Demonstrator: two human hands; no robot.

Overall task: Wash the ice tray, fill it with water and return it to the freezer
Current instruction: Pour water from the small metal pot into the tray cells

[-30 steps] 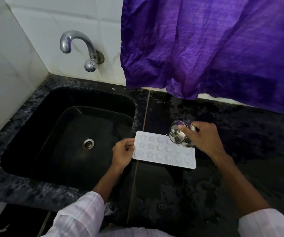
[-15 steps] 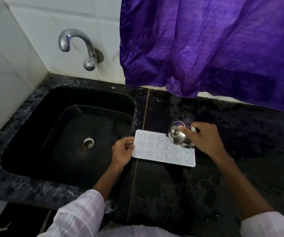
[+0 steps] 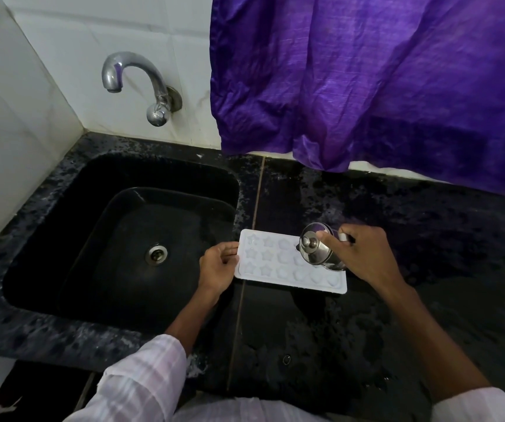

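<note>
Three mould rows dimple the white ice tray [image 3: 290, 284] (left hand [image 3: 217, 266] pinches it; right hand [image 3: 363, 254] grips a kettle [image 3: 315, 249]).

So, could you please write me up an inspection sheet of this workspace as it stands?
Surface: black speckled stone counter, with wet-looking patches near the front.
Job's things: white ice tray lies flat on the counter just right of the sink; steel jug is tilted over the tray's right end; no stream of water can be made out.
Clutter: nothing seen.
Hands: left hand holds the tray's left edge; right hand grips the jug.
Cables: nothing seen.
Surroundings: tap on the white tiled wall, not running; purple cloth hangs over the back of the counter.
</note>
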